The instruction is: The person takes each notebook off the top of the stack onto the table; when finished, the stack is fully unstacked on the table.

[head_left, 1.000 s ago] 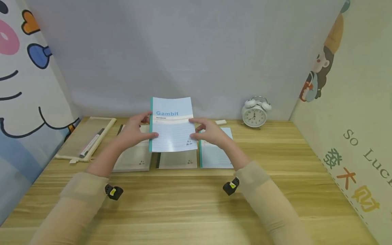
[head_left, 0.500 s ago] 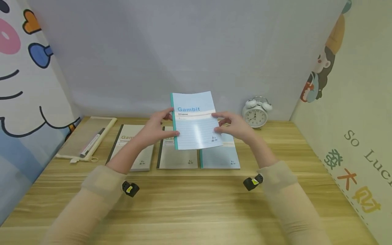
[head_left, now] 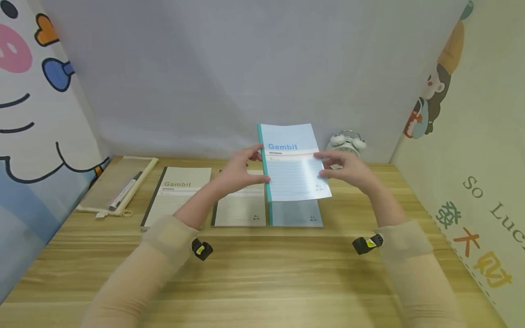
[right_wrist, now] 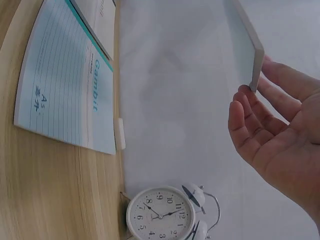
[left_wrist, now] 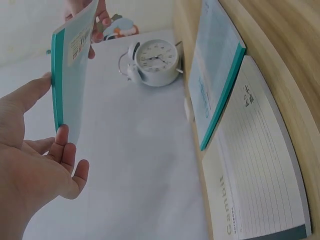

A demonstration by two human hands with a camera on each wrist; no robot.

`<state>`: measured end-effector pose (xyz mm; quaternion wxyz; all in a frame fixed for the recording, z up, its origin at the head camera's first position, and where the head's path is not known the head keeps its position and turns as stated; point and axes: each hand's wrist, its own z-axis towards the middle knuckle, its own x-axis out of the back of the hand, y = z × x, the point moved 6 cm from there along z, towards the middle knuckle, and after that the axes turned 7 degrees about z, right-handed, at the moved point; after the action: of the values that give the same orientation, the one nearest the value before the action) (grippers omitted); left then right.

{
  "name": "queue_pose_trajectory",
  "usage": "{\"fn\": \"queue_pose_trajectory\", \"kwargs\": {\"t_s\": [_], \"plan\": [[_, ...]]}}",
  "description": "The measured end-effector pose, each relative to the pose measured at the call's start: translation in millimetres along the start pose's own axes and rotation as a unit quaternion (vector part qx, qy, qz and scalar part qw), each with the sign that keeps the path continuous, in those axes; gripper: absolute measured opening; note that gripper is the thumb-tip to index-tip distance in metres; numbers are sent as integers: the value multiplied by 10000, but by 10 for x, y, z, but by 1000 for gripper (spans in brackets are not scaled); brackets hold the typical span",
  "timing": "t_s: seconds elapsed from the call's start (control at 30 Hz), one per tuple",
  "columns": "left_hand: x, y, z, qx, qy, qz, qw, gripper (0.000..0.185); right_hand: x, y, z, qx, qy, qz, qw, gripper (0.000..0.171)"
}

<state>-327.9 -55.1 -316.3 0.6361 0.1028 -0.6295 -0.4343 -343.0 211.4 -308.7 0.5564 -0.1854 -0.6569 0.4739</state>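
A blue notebook [head_left: 293, 168] with a teal spine is held up in the air, cover toward me in the head view. My left hand [head_left: 238, 175] pinches its spine edge between thumb and fingers. On the opposite edge my right hand [head_left: 348, 168] grips it the same way. Below and behind it, a second blue notebook [head_left: 297, 215] lies on the table, its upper part hidden. To its left lie a cream notebook [head_left: 242, 207] and, at the row's left end, another cream notebook [head_left: 178, 191], both with dark spines. The left forearm partly covers that last one.
A white alarm clock [right_wrist: 161, 214] stands at the back right, partly behind the right hand in the head view. A small white block [right_wrist: 120, 134] lies by the wall. At the left, a mesh pouch [head_left: 102, 182] bears a marker [head_left: 125, 191].
Both hands have carried the raised blue notebook to the right, from above the cream notebooks to above the blue one on the table. The grip looks the same.
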Motion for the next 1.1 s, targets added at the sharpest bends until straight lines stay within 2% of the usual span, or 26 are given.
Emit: {"fn": "queue_pose_trajectory", "kwargs": {"t_s": [0.27,0.47,0.6,0.93,1.1], "plan": [[-294,139,138,-154,-101,-258,9995,89,239,165,-246,-92,38,155,9998,50],[-531,226,240,-189,-150,-285,9993,90,422,293,-409,-157,172,-30,9997,47],[-690,276,316,-191,-163,-383,9990,90,524,390,-493,-392,308,-129,9987,45],[-1051,371,486,-184,-262,-352,9989,88,677,647,-667,-776,330,89,9964,48],[-1240,375,560,-215,-260,-305,9990,88,713,819,-739,-837,250,-78,9962,52]]}}
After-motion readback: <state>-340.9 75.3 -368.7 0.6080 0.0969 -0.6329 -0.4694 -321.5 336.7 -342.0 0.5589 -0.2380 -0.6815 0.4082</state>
